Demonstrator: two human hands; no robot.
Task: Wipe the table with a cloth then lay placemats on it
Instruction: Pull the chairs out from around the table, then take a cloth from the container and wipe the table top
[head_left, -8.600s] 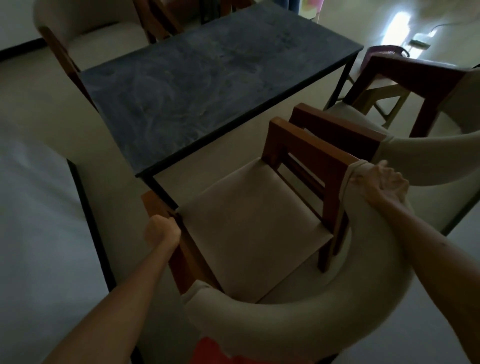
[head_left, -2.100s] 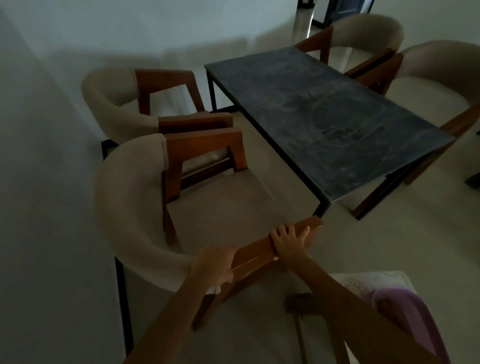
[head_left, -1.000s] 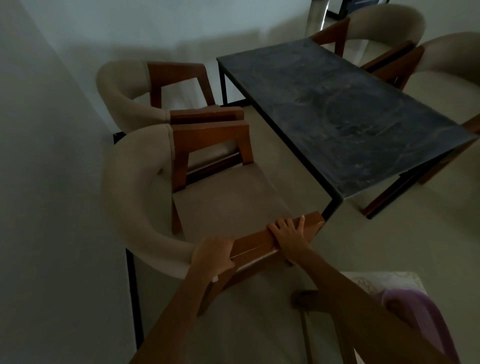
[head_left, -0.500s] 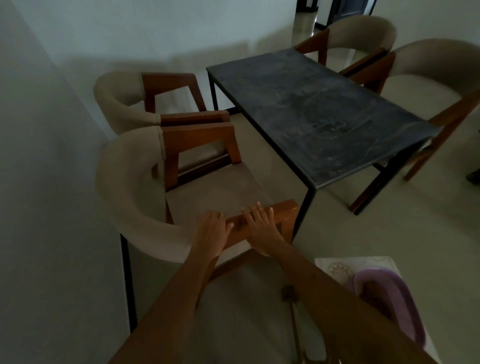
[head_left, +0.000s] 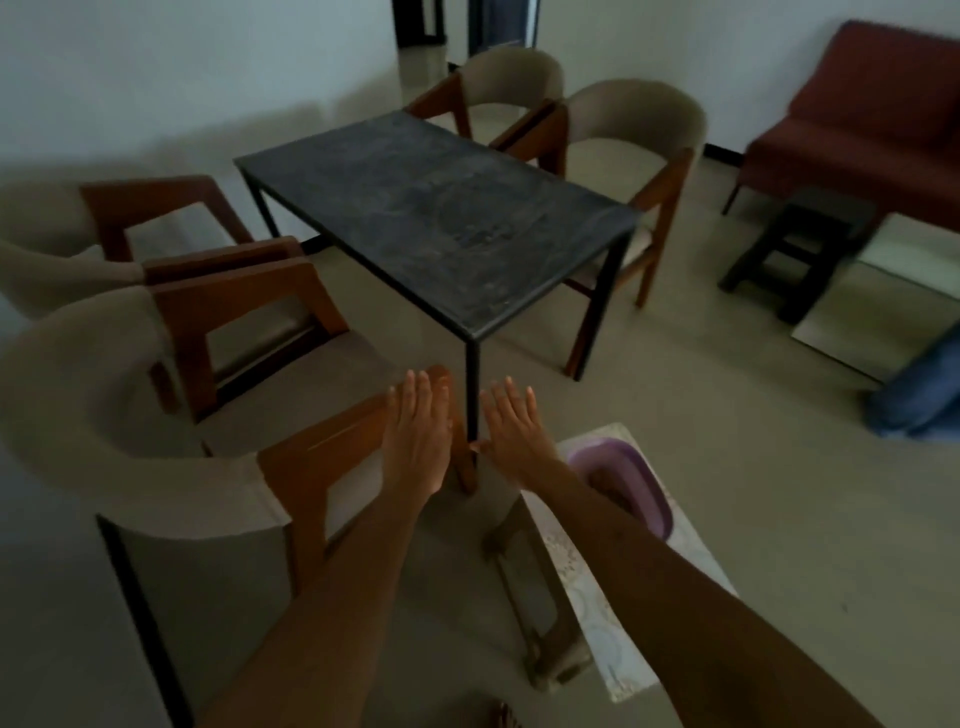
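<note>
The dark stone-look table (head_left: 441, 213) stands in the middle of the room with nothing on its top. My left hand (head_left: 418, 431) lies flat, fingers straight, on the wooden armrest of the nearest beige chair (head_left: 291, 384). My right hand (head_left: 514, 423) hovers open just right of that armrest, in front of the table's near leg, holding nothing. A purple basin (head_left: 631, 483) sits on a pale patterned mat (head_left: 592, 587) lying over a low stool beneath my right forearm. No cloth shows clearly.
A second beige chair (head_left: 119, 234) stands left of the table, two more (head_left: 623, 140) on its far side. A dark red sofa (head_left: 872, 119), a small dark stool (head_left: 800, 244) and a blue bundle (head_left: 919, 395) are at the right.
Both hands have let go of the chair's armrest and opened flat; the right hand has come off it to the right. The view has pulled back and swung right, showing the sofa.
</note>
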